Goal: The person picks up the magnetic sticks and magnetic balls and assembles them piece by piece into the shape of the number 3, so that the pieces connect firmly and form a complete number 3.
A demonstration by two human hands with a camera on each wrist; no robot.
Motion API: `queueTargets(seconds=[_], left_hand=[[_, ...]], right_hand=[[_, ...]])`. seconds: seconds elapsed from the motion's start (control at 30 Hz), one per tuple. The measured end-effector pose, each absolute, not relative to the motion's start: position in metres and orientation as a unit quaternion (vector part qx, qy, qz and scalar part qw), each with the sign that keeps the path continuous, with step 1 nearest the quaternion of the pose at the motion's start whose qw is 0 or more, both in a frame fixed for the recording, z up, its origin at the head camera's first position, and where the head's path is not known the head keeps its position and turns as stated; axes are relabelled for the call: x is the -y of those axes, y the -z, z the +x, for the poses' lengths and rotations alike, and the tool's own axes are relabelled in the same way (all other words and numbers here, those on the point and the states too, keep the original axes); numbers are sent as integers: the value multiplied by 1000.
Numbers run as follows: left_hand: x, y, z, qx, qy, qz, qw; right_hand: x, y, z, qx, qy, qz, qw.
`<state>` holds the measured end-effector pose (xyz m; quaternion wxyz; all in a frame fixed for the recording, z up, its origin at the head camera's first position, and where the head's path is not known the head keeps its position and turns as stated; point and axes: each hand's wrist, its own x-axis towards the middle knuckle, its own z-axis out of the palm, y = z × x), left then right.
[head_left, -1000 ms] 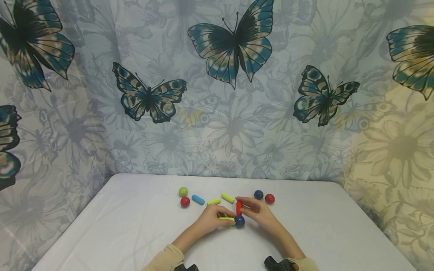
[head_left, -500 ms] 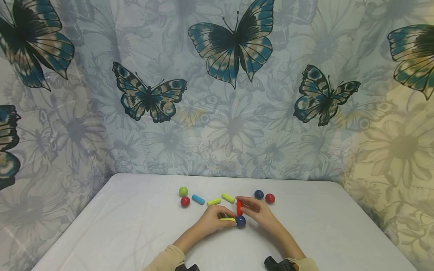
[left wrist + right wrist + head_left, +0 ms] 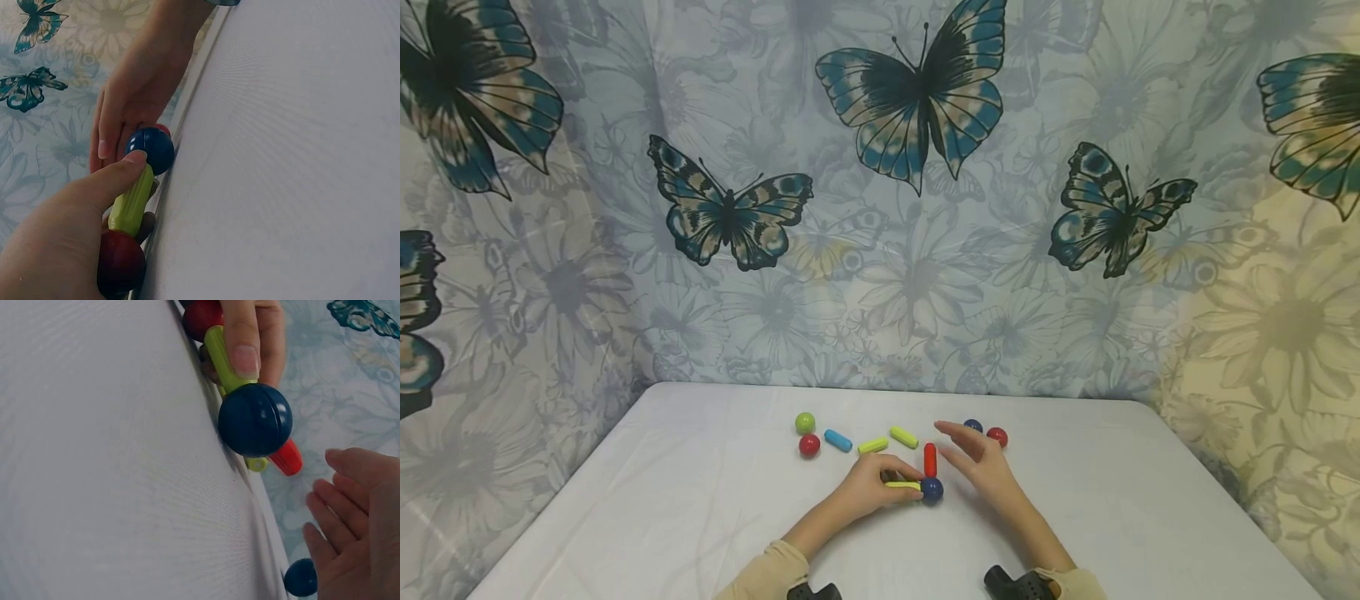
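Observation:
My left hand [image 3: 865, 486] pinches a yellow-green rod [image 3: 130, 203] between thumb and fingers. A dark blue ball [image 3: 932, 491] is joined to one end of that rod, and a red ball [image 3: 120, 262] sits at the other end, inside the hand. From the blue ball a red rod [image 3: 930, 460] sticks out, away from me in the head view. Just right of the red rod is my right hand [image 3: 988, 471], its fingers extended and apart from the pieces. The right wrist view shows this hand's palm [image 3: 350, 550] holding nothing.
Beyond the hands on the white table [image 3: 700, 500] lie a green ball [image 3: 805, 423], a red ball [image 3: 809, 446], a blue rod [image 3: 838, 440] and two yellow-green rods [image 3: 904, 437]. At the right are another blue ball [image 3: 973, 425], partly hidden, and another red ball [image 3: 997, 437].
My right hand has let go of the red rod and drawn a little to the right, partly covering the far blue ball. The left hand keeps its hold with hardly any movement.

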<state>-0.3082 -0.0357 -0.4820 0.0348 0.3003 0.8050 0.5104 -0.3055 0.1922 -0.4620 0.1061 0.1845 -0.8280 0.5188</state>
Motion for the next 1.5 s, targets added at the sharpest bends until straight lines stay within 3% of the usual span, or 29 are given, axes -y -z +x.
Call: queueTargets(seconds=[0.3,0.6,1.0,1.2,1.5], left_hand=[[36,482,-308,-806,-507,304,32],[36,483,-309,-807,-508,299,39],[36,483,-309,-808,-504,302,36],[36,484,-310,-808,-506,302,35],[36,486,-310,-807,-507,301,34]], right_hand=[[-195,463,-310,844,-494,130,166],[-196,466,-312,873,-467,94,106],[-195,468,-311,890,-442,80,74],[-195,467,-310,894,-435,76,78],[-198,471,-314,876,-456,82,131]])
